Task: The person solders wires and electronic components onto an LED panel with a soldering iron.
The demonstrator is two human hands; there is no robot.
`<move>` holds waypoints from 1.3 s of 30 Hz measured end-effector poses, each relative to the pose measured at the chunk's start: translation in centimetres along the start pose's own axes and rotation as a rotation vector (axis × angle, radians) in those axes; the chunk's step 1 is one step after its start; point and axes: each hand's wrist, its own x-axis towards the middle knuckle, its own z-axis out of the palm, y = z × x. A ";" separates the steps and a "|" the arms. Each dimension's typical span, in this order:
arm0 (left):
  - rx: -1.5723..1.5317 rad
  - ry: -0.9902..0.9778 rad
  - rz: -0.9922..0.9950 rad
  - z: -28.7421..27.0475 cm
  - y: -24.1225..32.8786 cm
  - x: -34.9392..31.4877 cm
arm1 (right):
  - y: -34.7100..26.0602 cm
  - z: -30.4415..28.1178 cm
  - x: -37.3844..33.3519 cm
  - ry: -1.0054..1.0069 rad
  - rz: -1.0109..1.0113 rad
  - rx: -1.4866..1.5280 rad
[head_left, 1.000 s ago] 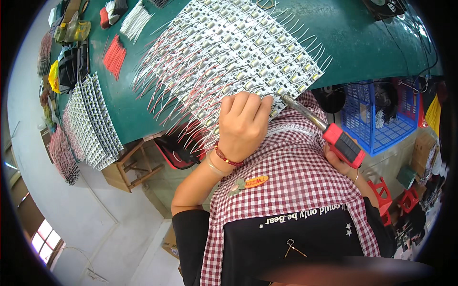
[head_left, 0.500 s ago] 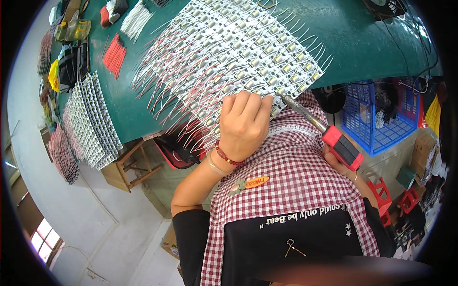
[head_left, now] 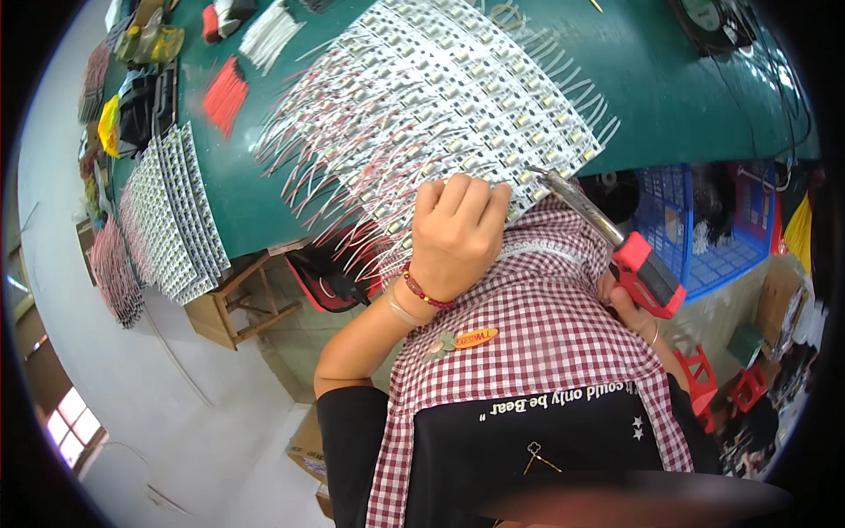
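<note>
A large sheet of white LED boards (head_left: 458, 106), joined in rows, lies on the green table and reaches its near edge. Short white and red wires stick out along its sides. My left hand (head_left: 459, 231) is closed over the near edge of the sheet, fingers curled down; what they pinch, if anything, is hidden. My right hand (head_left: 627, 310) grips a soldering iron (head_left: 650, 275) by its red and black handle, which partly hides the fingers. The iron's tip points at the sheet, a little right of my left fingers and apart from them.
Red wires (head_left: 226, 97) and white wires (head_left: 271, 37) lie in bundles at the far left. More wired LED sheets (head_left: 172, 216) hang over the table's left edge. A blue plastic crate (head_left: 687, 233) stands below the table at right. A dark round device (head_left: 711, 22) with cables sits far right.
The soldering iron's tip has shifted slightly right and away from my left fingers. My left hand stays closed at the sheet's near edge. The whole view has shifted a little.
</note>
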 end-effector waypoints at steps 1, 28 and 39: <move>-0.003 -0.019 -0.004 0.0 -0.1 0.0 | -1.3 0.7 0.8 0.022 0.028 0.263; 0.322 0.018 -0.302 -0.1 -27.8 7.1 | -7.3 2.3 8.1 0.206 -0.331 0.473; 0.145 0.263 -0.139 -2.4 -26.0 6.7 | -6.6 2.3 8.3 0.204 -0.352 0.506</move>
